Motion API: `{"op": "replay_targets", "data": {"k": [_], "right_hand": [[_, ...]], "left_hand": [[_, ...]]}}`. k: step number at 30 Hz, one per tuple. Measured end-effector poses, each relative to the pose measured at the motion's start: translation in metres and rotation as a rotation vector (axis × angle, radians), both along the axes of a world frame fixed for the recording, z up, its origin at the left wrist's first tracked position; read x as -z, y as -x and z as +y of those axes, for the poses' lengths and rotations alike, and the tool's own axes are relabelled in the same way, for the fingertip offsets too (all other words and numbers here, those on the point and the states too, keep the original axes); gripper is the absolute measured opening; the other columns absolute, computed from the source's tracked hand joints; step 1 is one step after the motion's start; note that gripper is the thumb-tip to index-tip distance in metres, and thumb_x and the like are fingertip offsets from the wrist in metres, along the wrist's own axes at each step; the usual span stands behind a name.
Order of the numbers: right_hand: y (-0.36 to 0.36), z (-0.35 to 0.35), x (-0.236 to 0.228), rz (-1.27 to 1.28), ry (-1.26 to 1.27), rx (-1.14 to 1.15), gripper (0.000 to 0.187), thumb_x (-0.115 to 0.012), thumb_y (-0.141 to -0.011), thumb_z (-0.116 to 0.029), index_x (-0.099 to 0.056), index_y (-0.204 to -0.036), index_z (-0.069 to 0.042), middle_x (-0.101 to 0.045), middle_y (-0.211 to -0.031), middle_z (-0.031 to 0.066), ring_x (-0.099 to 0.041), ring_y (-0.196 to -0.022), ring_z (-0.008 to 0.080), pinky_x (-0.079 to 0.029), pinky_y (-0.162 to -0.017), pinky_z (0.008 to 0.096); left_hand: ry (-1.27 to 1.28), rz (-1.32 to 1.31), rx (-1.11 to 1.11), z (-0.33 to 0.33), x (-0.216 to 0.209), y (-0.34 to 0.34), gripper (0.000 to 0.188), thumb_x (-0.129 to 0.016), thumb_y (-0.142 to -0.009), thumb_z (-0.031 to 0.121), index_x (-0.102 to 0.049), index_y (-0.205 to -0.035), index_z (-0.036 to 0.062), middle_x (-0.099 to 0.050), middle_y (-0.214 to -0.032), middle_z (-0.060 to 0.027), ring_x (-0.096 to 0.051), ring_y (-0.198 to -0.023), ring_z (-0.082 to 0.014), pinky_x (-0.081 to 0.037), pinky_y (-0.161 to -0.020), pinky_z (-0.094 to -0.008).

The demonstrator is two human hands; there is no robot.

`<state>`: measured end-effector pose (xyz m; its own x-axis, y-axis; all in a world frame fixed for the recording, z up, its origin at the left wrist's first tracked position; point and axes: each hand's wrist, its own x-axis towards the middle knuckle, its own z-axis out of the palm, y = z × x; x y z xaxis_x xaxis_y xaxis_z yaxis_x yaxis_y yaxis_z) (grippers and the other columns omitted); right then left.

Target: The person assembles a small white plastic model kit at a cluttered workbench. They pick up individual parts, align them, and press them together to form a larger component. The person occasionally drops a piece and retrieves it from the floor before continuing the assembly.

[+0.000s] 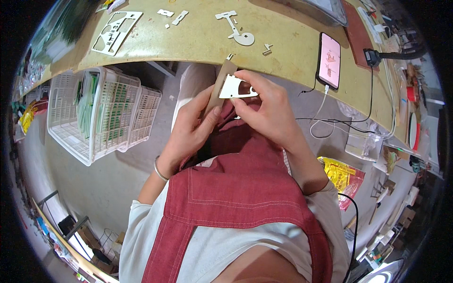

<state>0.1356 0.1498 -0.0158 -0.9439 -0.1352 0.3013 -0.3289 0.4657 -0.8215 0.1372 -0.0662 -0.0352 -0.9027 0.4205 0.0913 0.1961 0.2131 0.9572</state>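
In front of my apron, close to the table's near edge, both hands are raised and closed. My left hand [195, 117] grips a flat tan strip [220, 84] that stands tilted, its upper end pointing at the table. Between the thumb and fingers of my right hand [269, 104] is a white flat cut-out piece [230, 87] with an opening in it. The white piece's left edge meets the tan strip; whether the two are joined I cannot tell. On the table beyond lie a white cut-out sheet [127, 32] and a part with a round disc [244, 38].
Small white pieces [179, 18] are scattered over the yellowish table [188, 45]. To the right lies a lit phone [329, 61] with a white cable plugged in. White plastic baskets [92, 118] stand on the floor at left. A yellow and red bag [342, 178] is at lower right.
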Motion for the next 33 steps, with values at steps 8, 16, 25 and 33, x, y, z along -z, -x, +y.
{"op": "replay_targets", "data": {"k": [8,16,25,33], "right_hand": [[0.002,0.003,0.0,-0.032,0.013,-0.006,0.043,-0.078,-0.086,-0.011,-0.066,-0.126,0.001,-0.074,-0.105,0.0218,-0.076,-0.092,0.0351,-0.06,-0.079,0.0421],[0.005,0.003,0.0,-0.03,0.045,-0.023,0.044,-0.079,-0.086,-0.009,-0.065,-0.126,0.003,-0.074,-0.105,0.0222,-0.076,-0.092,0.0342,-0.06,-0.08,0.041],[0.003,0.003,-0.006,-0.14,0.069,-0.026,0.044,-0.078,-0.088,-0.007,-0.064,-0.129,0.003,-0.073,-0.111,0.022,-0.077,-0.096,0.0315,-0.061,-0.081,0.0393],[0.004,0.004,-0.006,-0.125,0.049,-0.039,0.045,-0.078,-0.09,-0.006,-0.065,-0.133,0.001,-0.074,-0.112,0.0138,-0.073,-0.1,0.0199,-0.058,-0.087,0.0334]], "left_hand": [[-0.044,-0.099,-0.005,0.005,-0.007,0.001,0.045,-0.059,-0.106,0.004,-0.054,-0.15,-0.0023,-0.071,-0.104,-0.0079,-0.064,-0.083,-0.0119,-0.054,-0.076,-0.0281],[0.089,-0.049,0.029,0.002,-0.015,0.006,0.045,-0.059,-0.104,0.005,-0.056,-0.149,-0.0007,-0.072,-0.118,-0.0207,-0.07,-0.103,-0.0277,-0.054,-0.091,-0.0355],[0.097,0.017,-0.006,0.005,-0.012,0.005,0.048,-0.059,-0.102,0.004,-0.056,-0.15,0.0,-0.072,-0.114,-0.0215,-0.071,-0.098,-0.0295,-0.055,-0.087,-0.0376],[0.047,0.093,-0.019,0.004,-0.005,0.005,0.047,-0.062,-0.103,0.007,-0.056,-0.15,-0.0004,-0.073,-0.113,-0.0198,-0.07,-0.096,-0.0274,-0.055,-0.086,-0.0368]]}}
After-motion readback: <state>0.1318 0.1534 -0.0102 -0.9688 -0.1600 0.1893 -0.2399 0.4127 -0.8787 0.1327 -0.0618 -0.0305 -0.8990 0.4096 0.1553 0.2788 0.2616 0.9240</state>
